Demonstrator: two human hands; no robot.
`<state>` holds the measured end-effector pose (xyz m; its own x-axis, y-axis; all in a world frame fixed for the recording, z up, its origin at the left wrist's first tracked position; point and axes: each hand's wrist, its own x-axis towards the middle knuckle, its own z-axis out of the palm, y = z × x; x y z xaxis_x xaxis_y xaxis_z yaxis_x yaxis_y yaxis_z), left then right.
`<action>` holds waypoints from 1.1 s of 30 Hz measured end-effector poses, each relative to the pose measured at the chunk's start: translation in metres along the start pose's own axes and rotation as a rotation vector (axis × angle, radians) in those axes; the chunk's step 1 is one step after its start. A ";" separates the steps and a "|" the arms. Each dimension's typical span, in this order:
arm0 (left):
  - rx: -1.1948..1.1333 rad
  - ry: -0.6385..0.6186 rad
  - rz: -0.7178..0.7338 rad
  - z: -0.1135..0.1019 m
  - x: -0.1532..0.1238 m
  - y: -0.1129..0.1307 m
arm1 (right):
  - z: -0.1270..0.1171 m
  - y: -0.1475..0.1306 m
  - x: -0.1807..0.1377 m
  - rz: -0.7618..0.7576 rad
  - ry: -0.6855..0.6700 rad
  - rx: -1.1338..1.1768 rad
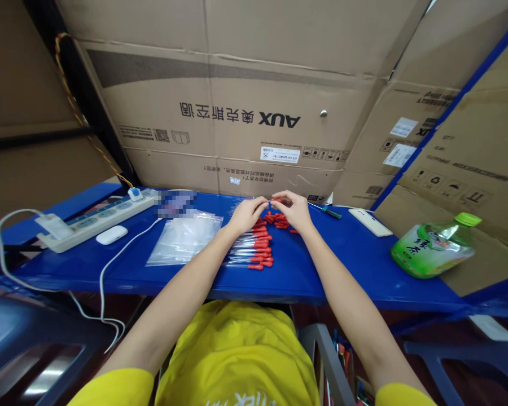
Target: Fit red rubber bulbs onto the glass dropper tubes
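Note:
My left hand is closed in a pinch at the back of the blue table, on what looks like a thin clear dropper tube, mostly hidden by the fingers. Facing it, my right hand pinches a red rubber bulb; the two sets of fingertips nearly meet. Just below them lies a small heap of loose red bulbs. Droppers with red bulbs lie in a row beside my left forearm, clear tubes pointing left and bulbs to the right.
Clear plastic bags lie left of the droppers. Farther left are a power strip, a white case and a white cable. To the right are a screwdriver, a phone and a green-labelled bottle. Cardboard walls the back.

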<state>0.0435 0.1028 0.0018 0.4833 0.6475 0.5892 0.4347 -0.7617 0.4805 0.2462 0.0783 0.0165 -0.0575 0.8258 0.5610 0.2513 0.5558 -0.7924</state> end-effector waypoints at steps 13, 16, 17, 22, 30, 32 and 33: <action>-0.095 0.005 0.039 -0.008 0.000 0.007 | 0.005 -0.003 -0.005 -0.025 0.006 0.027; -0.103 -0.001 0.043 -0.010 0.000 0.007 | 0.005 -0.004 -0.006 -0.030 0.019 0.014; -0.099 -0.003 0.042 -0.010 0.000 0.008 | 0.005 -0.005 -0.006 -0.028 0.021 0.006; -0.070 -0.020 0.043 -0.011 0.000 0.008 | 0.005 -0.007 -0.006 -0.008 0.019 0.001; 0.120 -0.042 0.069 -0.011 0.000 0.007 | 0.003 -0.005 -0.006 -0.022 0.021 -0.031; 0.153 -0.043 0.065 -0.012 0.000 0.008 | 0.002 -0.004 -0.005 -0.035 0.011 -0.055; 0.163 -0.040 0.066 -0.012 0.000 0.008 | 0.002 -0.003 -0.005 -0.040 0.005 -0.061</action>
<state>0.0377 0.0961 0.0131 0.5428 0.5993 0.5884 0.5170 -0.7905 0.3282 0.2438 0.0724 0.0158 -0.0634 0.8027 0.5929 0.3076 0.5809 -0.7536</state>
